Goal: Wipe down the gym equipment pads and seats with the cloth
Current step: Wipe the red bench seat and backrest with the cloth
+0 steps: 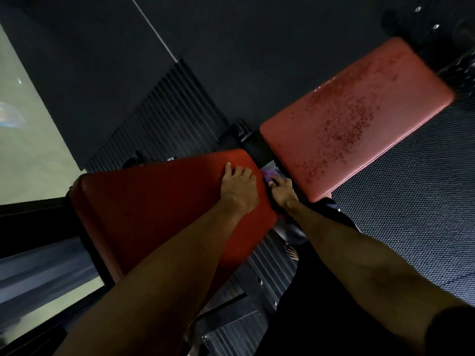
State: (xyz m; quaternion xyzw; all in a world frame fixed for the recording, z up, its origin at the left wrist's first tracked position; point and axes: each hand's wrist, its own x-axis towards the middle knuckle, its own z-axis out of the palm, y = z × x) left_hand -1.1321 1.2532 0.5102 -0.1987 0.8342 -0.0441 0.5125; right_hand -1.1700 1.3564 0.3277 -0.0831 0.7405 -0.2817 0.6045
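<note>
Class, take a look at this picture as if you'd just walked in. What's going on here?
A person is cleaning a gym bench. The left hand rests flat on the darker red pad. The right hand holds a purple cloth in the gap between that pad and the lighter red pad, which is speckled with darker spots and looks not yet wiped.

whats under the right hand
A crumpled purple cloth, gripped by the right hand at the edge of the dark red vinyl pad. The hand covers most of the cloth.
</note>
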